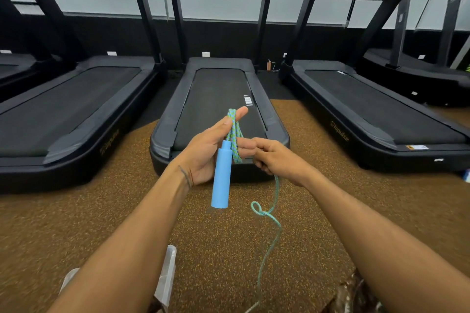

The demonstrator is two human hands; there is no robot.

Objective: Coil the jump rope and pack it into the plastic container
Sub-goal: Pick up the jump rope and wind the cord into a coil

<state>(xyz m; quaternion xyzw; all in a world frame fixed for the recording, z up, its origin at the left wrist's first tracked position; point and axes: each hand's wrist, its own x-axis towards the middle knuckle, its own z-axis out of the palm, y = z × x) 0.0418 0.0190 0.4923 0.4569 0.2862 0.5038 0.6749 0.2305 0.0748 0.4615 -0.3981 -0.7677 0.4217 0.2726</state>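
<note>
My left hand (204,152) holds the jump rope, with a few turns of the blue-green rope (234,132) looped over its thumb and fingers. The light blue handle (221,177) hangs down from that hand. My right hand (277,159) pinches the loose rope just right of the loops. From there the free rope (269,213) drops down to the floor with a small twist in it. The clear plastic container (166,276) stands on the floor at bottom left, mostly hidden behind my left forearm.
Black treadmills stand side by side ahead; the middle one (216,99) is right behind my hands. The floor (76,216) is brown speckled rubber. A patterned cloth (353,292) shows at the bottom right by my right arm.
</note>
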